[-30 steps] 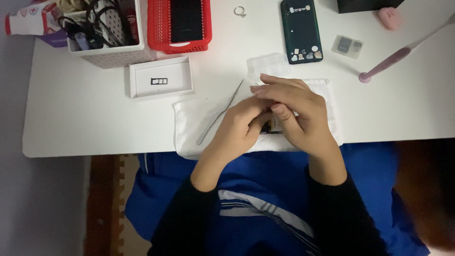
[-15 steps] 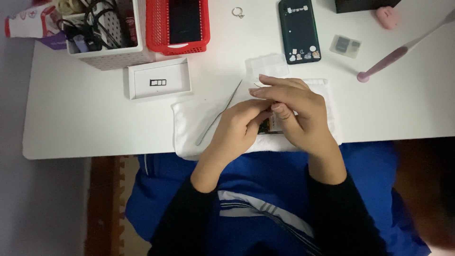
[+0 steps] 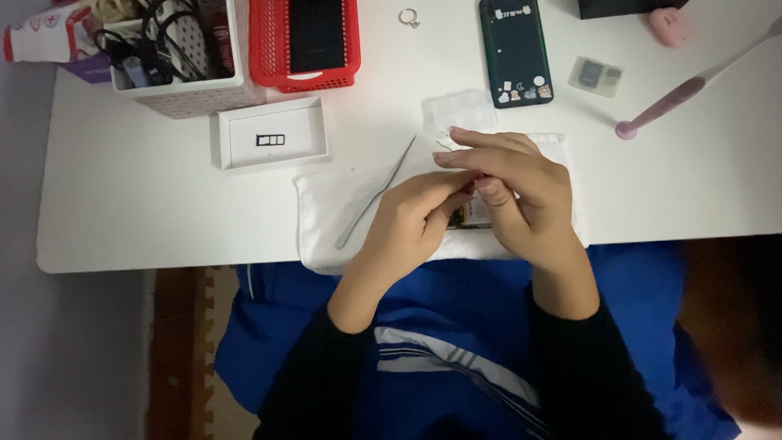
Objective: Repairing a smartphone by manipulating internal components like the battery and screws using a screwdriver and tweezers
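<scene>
Pinching together at frame centre, left hand [image 3: 415, 216] and right hand [image 3: 521, 195] stay closed on a small part [image 3: 471, 213], mostly hidden, over the white cloth [image 3: 326, 204]. Barely any shift; tweezers [image 3: 376, 194] lie untouched, left.

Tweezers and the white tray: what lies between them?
Nothing. In the head view, only bare table and towel edge separate the tweezers from the tray.

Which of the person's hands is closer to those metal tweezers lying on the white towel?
Left. The left hand lies just right of the tweezers on the white towel, not touching them. The right hand is farther right, beyond the left hand.
</scene>
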